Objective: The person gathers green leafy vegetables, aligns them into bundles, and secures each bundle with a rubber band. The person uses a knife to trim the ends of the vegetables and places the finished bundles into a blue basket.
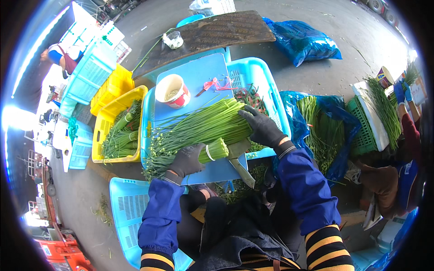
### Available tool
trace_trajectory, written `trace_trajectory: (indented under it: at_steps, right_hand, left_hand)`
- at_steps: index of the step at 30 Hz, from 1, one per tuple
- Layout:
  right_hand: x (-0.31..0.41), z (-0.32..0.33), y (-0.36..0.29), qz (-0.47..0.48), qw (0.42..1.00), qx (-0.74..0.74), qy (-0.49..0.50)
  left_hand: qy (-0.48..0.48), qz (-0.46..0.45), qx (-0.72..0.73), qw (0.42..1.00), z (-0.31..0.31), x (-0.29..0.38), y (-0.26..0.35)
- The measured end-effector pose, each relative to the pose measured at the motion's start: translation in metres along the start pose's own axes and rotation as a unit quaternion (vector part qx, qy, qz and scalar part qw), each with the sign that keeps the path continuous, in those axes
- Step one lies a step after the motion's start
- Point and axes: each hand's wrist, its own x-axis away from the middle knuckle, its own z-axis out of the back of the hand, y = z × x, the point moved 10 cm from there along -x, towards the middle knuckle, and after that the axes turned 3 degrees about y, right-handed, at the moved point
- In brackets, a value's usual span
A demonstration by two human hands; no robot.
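My left hand, in a dark glove, grips a small bunch of green flower stalks with a pale band near its cut end. My right hand, gloved too, rests with its fingers on the cut ends of a large loose pile of the same stalks; whether it grips any cannot be told. The pile lies on a blue board over light-blue plastic baskets. Behind it on the board stand a paper tub holding pale bands and a knife with pink ribbon. A cloth strip hangs at the board's near edge.
A yellow crate with banded bunches stands left. A dark plank bears a plastic cup. To the right lie a filled blue bag and an opened one with stalks. A co-worker's blue-gloved hands hold stalks at far right.
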Motion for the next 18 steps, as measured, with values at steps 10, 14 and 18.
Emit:
trace_trajectory:
  at_steps: [10, 14, 18]
  right_hand:
    - [-0.038, 0.013, 0.019, -0.045, 0.984, 0.007, 0.173]
    - [-0.021, 0.045, -0.003, -0.069, 0.97, 0.076, 0.22]
    - [0.047, -0.001, -0.039, -0.088, 0.995, 0.051, -0.008]
  left_hand:
    - [0.081, 0.121, 0.019, 0.989, 0.017, -0.035, -0.04]
    - [0.122, 0.096, 0.001, 0.988, 0.011, -0.029, -0.038]
    - [0.127, 0.06, 0.019, 0.99, 0.005, -0.023, -0.029]
